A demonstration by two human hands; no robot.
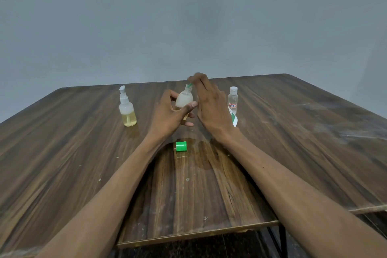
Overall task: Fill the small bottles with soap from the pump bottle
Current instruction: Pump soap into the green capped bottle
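My left hand [170, 113] grips a small clear bottle [183, 98] around its body, holding it upright above the wooden table [293, 132]. The bottle's neck has no cap on it. My right hand [209, 100] is at the bottle's mouth, fingertips pinched on a small green piece [190, 85]. A green cap [181, 146] lies on the table in front of my hands. The pump bottle [126, 109] with yellowish soap stands at the left. A second small clear bottle [232, 99] with a white cap and a red label stands to the right.
A white and green object [234, 118] lies on the table behind my right wrist, mostly hidden. The table's near edge has a step, with dark floor below. A grey wall stands behind the table.
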